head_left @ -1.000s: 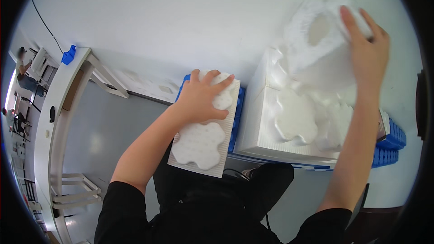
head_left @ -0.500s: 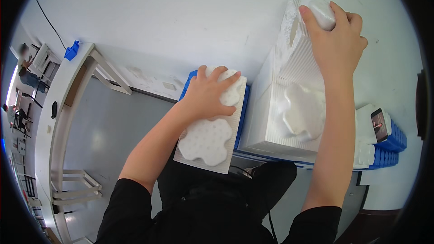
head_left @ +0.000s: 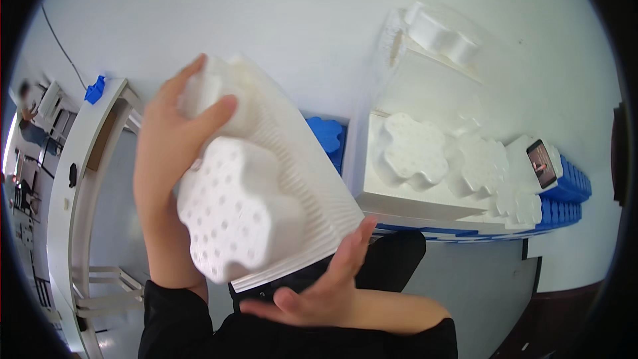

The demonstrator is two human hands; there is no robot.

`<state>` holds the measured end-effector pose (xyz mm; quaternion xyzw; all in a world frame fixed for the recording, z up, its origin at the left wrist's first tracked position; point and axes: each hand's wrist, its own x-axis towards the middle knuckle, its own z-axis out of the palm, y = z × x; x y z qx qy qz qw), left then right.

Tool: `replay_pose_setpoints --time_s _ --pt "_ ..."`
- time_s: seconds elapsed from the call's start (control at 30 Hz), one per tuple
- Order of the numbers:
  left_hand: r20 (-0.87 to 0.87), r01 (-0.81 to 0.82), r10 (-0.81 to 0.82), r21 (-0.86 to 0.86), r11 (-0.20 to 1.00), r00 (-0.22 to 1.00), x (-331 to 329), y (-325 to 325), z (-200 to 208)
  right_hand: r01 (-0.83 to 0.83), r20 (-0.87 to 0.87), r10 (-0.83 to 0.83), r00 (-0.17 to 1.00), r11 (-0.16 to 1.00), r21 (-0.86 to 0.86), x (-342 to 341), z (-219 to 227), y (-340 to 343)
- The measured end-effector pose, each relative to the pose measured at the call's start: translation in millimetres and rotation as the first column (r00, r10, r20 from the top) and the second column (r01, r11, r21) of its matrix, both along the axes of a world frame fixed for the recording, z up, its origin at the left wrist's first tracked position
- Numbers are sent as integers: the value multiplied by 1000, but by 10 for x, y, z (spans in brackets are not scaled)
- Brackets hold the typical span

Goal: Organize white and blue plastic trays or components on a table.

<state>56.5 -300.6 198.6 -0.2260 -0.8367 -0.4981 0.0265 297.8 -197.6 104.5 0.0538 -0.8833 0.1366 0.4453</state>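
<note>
My left hand (head_left: 169, 129) is closed round the upper of two raised scalloped lumps on a white ribbed foam packing panel (head_left: 299, 179), which is held up and tilted in front of me. The lower lump (head_left: 229, 213) faces me, its flat top covered with small round dimples. Below the panel's lower right edge, my right hand (head_left: 322, 286) is open, fingers spread and holding nothing. Whether its fingertips touch the edge I cannot tell.
On the right stand stacked white foam pieces (head_left: 415, 149) with scalloped lumps, another panel (head_left: 438, 33) leaning against the wall behind. A blue scalloped piece (head_left: 325, 133) shows beyond my panel. A phone (head_left: 541, 163) rests by blue crates (head_left: 571, 179). At left runs a white table (head_left: 63, 226).
My left hand has lifted the foam panel off the blue stack, bringing it up and left, tilted. My right hand has left the upright foam at the back right and come down beside the panel.
</note>
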Motion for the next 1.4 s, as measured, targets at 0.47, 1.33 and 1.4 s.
replay_pose_setpoints --time_s 0.47,1.33,1.4 --pt "-940 127 235 272 954 247 344 75 720 -245 -604 -140 785 825 -510 1044 827 2153" --pt "-281 -5 -232 -648 762 931 349 245 -3402 728 161 -717 678 627 -276 1771 -735 3370" --pt "-309 -41 -166 -567 823 936 342 264 -3380 727 220 -693 686 643 -242 1999 -450 3406"
